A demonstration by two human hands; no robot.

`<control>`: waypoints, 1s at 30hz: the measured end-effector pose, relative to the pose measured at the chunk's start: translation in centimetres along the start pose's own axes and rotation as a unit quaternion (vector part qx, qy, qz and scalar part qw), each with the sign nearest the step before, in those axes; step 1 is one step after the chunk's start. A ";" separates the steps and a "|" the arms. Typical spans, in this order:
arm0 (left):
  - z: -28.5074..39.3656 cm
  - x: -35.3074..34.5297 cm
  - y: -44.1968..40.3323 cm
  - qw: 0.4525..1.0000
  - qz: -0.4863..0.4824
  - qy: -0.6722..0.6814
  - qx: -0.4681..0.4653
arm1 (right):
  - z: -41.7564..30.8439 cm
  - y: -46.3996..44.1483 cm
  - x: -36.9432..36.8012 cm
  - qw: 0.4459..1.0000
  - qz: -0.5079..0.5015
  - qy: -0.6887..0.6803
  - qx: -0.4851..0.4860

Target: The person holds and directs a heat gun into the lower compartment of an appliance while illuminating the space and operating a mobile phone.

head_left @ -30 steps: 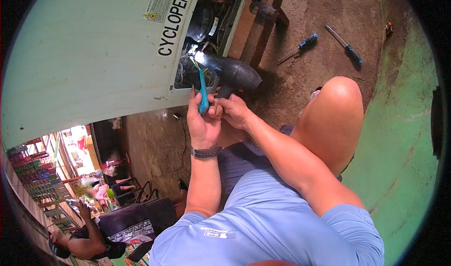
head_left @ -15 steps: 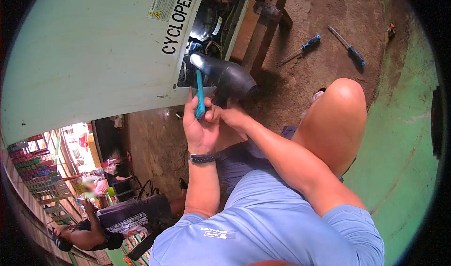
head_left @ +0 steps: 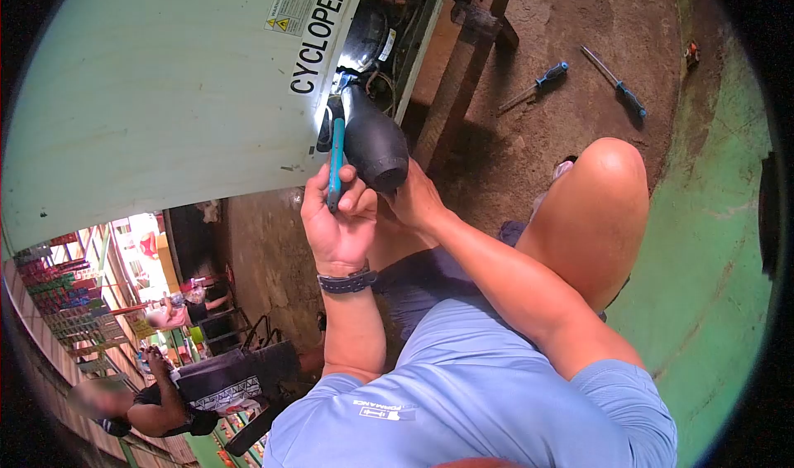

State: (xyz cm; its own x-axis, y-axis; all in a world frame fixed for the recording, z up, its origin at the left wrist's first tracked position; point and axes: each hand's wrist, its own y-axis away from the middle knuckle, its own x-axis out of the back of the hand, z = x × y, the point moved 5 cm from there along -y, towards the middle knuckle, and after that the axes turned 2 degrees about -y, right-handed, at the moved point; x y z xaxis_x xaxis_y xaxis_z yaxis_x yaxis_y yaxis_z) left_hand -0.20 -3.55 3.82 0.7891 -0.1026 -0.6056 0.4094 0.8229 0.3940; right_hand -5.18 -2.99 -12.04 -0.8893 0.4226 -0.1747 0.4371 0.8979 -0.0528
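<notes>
My left hand [head_left: 341, 224] grips a thin teal phone [head_left: 336, 162], seen edge-on and tilted up toward the opening in a pale green appliance [head_left: 182, 96]. Bright light falls on the parts and panel edge near the phone. My right hand [head_left: 416, 199] is closed under a black hair dryer [head_left: 376, 141], whose handle is mostly hidden from me. The dryer's narrow end points into the opening, close to a black compressor [head_left: 364, 38] and some wiring [head_left: 380, 83]. Its round rear end faces me.
Two blue-handled screwdrivers [head_left: 552, 74] [head_left: 630, 102] lie on the brown floor at the right. A wooden stand [head_left: 463, 71] supports the appliance. Another person [head_left: 165, 406] sits at the lower left, near hanging packets [head_left: 70, 294]. A green wall [head_left: 703, 303] rises on the right.
The hair dryer has swung left and now points more steeply into the opening. My left hand and the phone have shifted slightly left, and light shows brighter on the panel edge.
</notes>
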 end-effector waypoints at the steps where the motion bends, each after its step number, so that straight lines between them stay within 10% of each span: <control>1: 0.1 -0.3 0.1 1.000 -0.006 0.019 0.007 | 0.7 -0.1 -0.3 1.000 -0.003 0.016 0.003; 30: -0.4 -2.3 1.8 0.999 -0.022 0.040 0.017 | 1.2 0.0 -0.1 0.999 -0.014 -0.039 0.004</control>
State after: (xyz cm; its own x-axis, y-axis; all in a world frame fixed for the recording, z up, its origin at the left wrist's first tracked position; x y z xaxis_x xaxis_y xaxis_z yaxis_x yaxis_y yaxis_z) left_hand -1.46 -1.63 5.57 0.7308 -0.0924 -0.6763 0.4593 0.7995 0.3871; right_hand -4.95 -3.21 -13.22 -0.8878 0.3866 -0.2496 0.4141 0.9078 -0.0669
